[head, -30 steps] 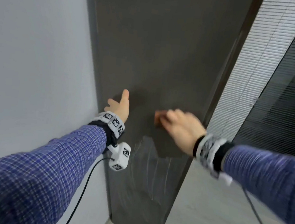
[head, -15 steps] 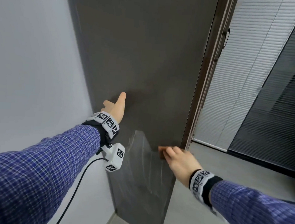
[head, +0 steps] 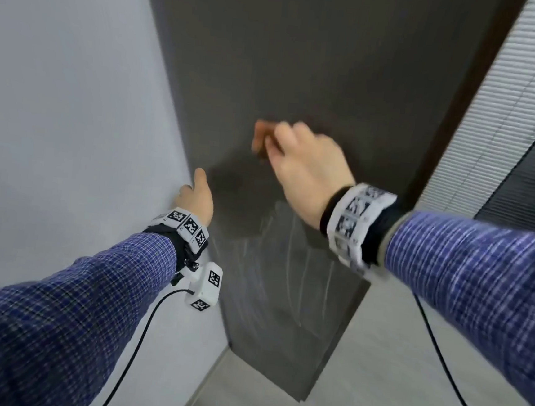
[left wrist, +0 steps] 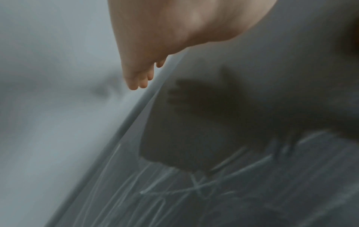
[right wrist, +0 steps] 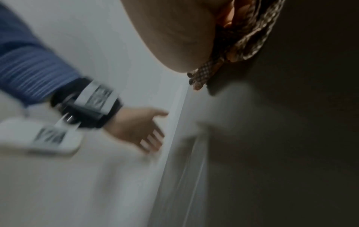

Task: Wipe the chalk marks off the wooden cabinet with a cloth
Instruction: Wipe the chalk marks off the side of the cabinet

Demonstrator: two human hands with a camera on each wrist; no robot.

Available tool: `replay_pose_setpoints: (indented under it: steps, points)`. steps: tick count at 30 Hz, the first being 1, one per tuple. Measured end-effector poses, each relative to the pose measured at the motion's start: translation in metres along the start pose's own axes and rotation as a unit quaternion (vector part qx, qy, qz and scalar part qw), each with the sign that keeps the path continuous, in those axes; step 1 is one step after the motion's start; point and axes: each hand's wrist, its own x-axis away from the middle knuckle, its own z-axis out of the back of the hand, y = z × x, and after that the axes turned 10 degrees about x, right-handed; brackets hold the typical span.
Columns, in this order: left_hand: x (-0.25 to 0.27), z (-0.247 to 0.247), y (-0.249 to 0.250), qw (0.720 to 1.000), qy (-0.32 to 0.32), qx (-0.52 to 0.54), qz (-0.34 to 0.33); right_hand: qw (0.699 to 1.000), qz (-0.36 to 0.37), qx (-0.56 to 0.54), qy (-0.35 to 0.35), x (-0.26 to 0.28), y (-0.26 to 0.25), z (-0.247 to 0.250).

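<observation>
Up high, right hand [head: 304,170] presses checked cloth [right wrist: 239,46] against dark cabinet [head: 304,60].

One dark cabinet [head: 304,60] stands against one grey wall [head: 59,87]. One checked cloth [right wrist: 242,46] is in play, under the right hand [head: 307,174]; the left hand [head: 197,198] makes two hands in all. Two wrists carry marker bands, one each, and one white camera block [head: 205,289] hangs below the left wrist. Two cables trail down, one per arm. The chalk marks [head: 286,269] are many thin overlapping strokes, too tangled to count. One slatted blind [head: 510,110] hangs to the right.
</observation>
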Motion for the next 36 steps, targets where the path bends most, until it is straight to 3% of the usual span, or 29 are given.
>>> replay_pose_setpoints:
  steps: [2, 3, 6, 9, 10, 12, 16, 18, 19, 21, 24, 27, 29, 30, 31, 32, 35, 36]
  points:
    - [-0.017, -0.013, -0.031, 0.998, -0.031, 0.048, 0.015, 0.994, 0.075, -0.027, -0.08, 0.039, -0.054, -0.042]
    - [-0.023, -0.02, -0.046, 0.995, -0.047, 0.08, 0.021, 0.981, 0.122, -0.026, -0.152, 0.064, -0.081, -0.061]
    - [-0.032, -0.038, -0.084, 0.987, -0.062, 0.148, 0.025, 0.905, 0.221, -0.056, -0.36, 0.137, -0.14, -0.1]
    - [-0.039, -0.041, -0.117, 0.979, -0.095, 0.173, 0.042, 0.851, 0.259, -0.047, -0.454, 0.18, -0.153, -0.111]
    - [-0.034, -0.037, -0.119, 0.976, -0.116, 0.178, 0.045, 0.85, 0.259, -0.043, -0.457, 0.185, -0.152, -0.111]
    - [-0.029, -0.028, -0.115, 0.973, -0.126, 0.188, 0.051, 0.875, 0.234, -0.025, -0.422, 0.173, -0.143, -0.11]
    - [-0.035, -0.013, -0.086, 0.971, -0.113, 0.2, 0.061, 0.975, 0.132, -0.05, -0.171, 0.067, -0.117, -0.08]
    - [-0.044, -0.008, -0.077, 0.965, -0.099, 0.24, 0.036, 0.989, 0.106, -0.039, -0.091, 0.002, -0.112, -0.058]
    - [-0.05, -0.008, -0.08, 0.961, -0.089, 0.26, 0.03, 0.991, 0.103, -0.021, -0.083, -0.021, -0.115, -0.055]
    - [-0.057, -0.011, -0.101, 0.961, -0.082, 0.262, 0.036, 0.988, 0.108, -0.001, -0.111, -0.036, -0.132, -0.065]
    - [-0.062, -0.026, -0.17, 0.964, -0.096, 0.231, 0.09, 0.968, 0.172, 0.007, -0.18, 0.006, -0.183, -0.106]
    - [-0.054, -0.038, -0.21, 0.955, -0.131, 0.215, 0.155, 0.873, 0.289, -0.03, -0.391, 0.089, -0.225, -0.144]
    - [-0.055, -0.046, -0.215, 0.94, -0.158, 0.252, 0.167, 0.817, 0.335, 0.0, -0.469, 0.124, -0.233, -0.148]
    - [-0.057, -0.05, -0.215, 0.935, -0.167, 0.265, 0.167, 0.803, 0.353, 0.025, -0.479, 0.129, -0.232, -0.148]
    - [-0.059, -0.053, -0.214, 0.928, -0.175, 0.281, 0.17, 0.808, 0.36, 0.037, -0.465, 0.125, -0.229, -0.148]
    - [-0.059, -0.052, -0.21, 0.923, -0.177, 0.294, 0.173, 0.834, 0.35, 0.032, -0.425, 0.112, -0.227, -0.147]
    - [-0.069, -0.047, -0.215, 0.913, -0.141, 0.335, 0.185, 0.933, 0.278, 0.045, -0.224, 0.025, -0.216, -0.132]
    - [-0.073, -0.045, -0.216, 0.915, -0.125, 0.338, 0.182, 0.952, 0.253, 0.04, -0.167, -0.006, -0.213, -0.124]
